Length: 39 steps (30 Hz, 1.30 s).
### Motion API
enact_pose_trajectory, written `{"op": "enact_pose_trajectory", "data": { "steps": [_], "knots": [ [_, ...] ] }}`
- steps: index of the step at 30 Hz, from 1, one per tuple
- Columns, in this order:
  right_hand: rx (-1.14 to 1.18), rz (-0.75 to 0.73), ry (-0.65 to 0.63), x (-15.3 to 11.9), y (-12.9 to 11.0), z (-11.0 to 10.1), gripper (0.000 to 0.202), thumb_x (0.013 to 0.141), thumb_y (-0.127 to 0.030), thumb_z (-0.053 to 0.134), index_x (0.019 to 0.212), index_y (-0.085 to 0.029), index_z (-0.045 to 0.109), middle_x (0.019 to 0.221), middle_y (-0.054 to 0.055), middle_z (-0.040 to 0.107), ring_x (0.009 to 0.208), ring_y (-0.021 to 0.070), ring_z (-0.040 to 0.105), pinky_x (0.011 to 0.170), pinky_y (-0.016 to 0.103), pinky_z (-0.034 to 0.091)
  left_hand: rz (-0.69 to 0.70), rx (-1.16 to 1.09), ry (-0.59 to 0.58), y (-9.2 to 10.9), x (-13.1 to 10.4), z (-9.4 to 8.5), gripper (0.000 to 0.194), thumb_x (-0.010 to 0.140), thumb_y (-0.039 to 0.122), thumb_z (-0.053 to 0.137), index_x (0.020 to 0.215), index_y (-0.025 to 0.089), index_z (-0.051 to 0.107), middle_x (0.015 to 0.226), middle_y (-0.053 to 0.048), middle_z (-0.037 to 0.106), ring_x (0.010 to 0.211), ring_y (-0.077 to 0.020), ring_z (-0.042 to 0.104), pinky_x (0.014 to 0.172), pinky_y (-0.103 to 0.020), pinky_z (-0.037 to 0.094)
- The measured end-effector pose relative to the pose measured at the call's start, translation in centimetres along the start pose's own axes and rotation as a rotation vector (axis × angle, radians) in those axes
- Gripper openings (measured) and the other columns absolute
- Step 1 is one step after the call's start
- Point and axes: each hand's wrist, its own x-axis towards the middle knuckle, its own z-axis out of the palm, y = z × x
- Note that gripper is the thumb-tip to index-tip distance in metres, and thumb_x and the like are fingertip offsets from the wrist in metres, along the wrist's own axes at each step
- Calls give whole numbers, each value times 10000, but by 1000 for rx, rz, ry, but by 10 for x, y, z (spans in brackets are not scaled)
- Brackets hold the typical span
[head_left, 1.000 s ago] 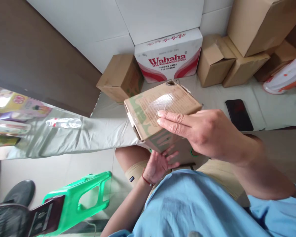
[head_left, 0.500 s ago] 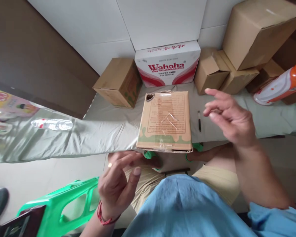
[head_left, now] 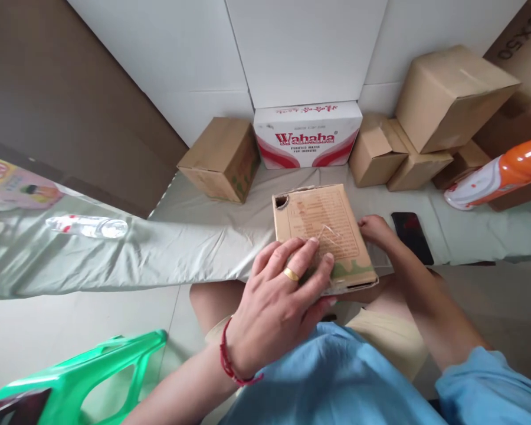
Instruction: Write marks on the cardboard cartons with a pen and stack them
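Observation:
A taped brown cardboard box with a torn hole in its far left corner sits at the table's front edge, turned slightly. On its top, near the front left, my left hand lies with fingers stretched out flat. My right hand is low beside the box's right side, fingers curled closed. Whatever those fingers hold is hidden, and the black pen seen there earlier does not show. Just right of that hand lies a black phone.
Behind stand a white Wahaha carton, a brown box and several stacked boxes. An orange-capped bottle leans into view at right. At left are a clear plastic bottle and a green stool on the floor.
My left hand has come up from below the table edge onto the box. My right hand has dropped to the box's right side and closed. The box has turned slightly; the phone now shows.

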Motion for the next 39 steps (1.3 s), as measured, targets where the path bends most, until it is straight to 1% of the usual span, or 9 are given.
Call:
{"op": "enact_pose_trajectory", "data": {
  "steps": [3, 6, 8, 13, 16, 19, 24, 31, 39],
  "knots": [
    [316, -23, 143, -10, -24, -48, 279, 1066, -426, 591, 860, -238, 589, 606, -31, 467, 514, 122, 461, 488, 284, 370, 31, 22, -8, 5, 7, 5, 464, 1002, 536, 727, 1212, 123, 698, 1373, -226, 704, 1458, -392, 600, 1308, -571, 410],
    [712, -184, 295, -35, -67, -98, 252, 960, -400, 679, 860, -287, 477, 638, -69, 361, 504, 97, 382, 471, 288, 253, -13, 118, -2, 8, 15, 14, 776, 980, 682, 694, 1402, 37, 607, 1554, -336, 578, 1544, -443, 523, 1286, -578, 437],
    [1002, -329, 261, -54, -104, -116, 262, 841, -324, 788, 833, -269, 532, 652, -68, 417, 508, 76, 391, 459, 273, 214, -48, 198, -26, 10, 19, 20, 985, 982, 753, 639, 1532, -50, 487, 1627, -398, 485, 1557, -457, 509, 1269, -565, 453],
    [1057, -459, -238, -69, -183, -98, 170, 869, -332, 747, 962, -194, 714, 620, -52, 599, 455, 60, 383, 409, 225, 197, -71, 279, -116, 18, 23, 26, 1117, 945, 807, 643, 1563, -104, 451, 1657, -405, 441, 1565, -499, 485, 1294, -595, 399],
    [911, -539, -381, -58, -207, -76, 221, 907, -382, 738, 991, -180, 704, 776, 15, 747, 506, 64, 429, 446, 219, 292, -67, 302, -102, 20, 21, 27, 1090, 963, 810, 601, 1556, -98, 484, 1654, -377, 466, 1555, -495, 500, 1291, -582, 406],
    [796, -605, -333, -45, -215, -63, 163, 867, -330, 749, 870, -188, 670, 671, -30, 656, 534, 77, 456, 489, 221, 329, -73, 311, -63, 19, 19, 29, 1018, 1001, 790, 524, 1541, -72, 528, 1645, -336, 506, 1541, -457, 533, 1282, -553, 424],
    [732, -597, -160, -43, -211, -61, 178, 832, -286, 623, 680, -202, 587, 525, -75, 417, 504, 76, 324, 472, 246, 232, -75, 271, -9, 18, 19, 32, 999, 967, 751, 625, 1521, -77, 546, 1615, -338, 544, 1518, -462, 557, 1287, -558, 414],
    [658, -629, -239, -49, -212, -61, 134, 832, -258, 604, 709, -204, 597, 521, -86, 429, 486, 70, 324, 479, 249, 249, -89, 229, 12, 18, 18, 32, 950, 995, 716, 600, 1516, -77, 561, 1603, -332, 561, 1506, -457, 568, 1285, -566, 418],
    [529, -655, -199, -48, -213, -60, 149, 844, -261, 605, 706, -203, 607, 541, -73, 491, 520, 78, 402, 525, 252, 300, -97, 213, 14, 19, 19, 32, 916, 1002, 691, 594, 1520, -64, 564, 1607, -318, 568, 1514, -453, 558, 1294, -564, 410]
  ]
}}
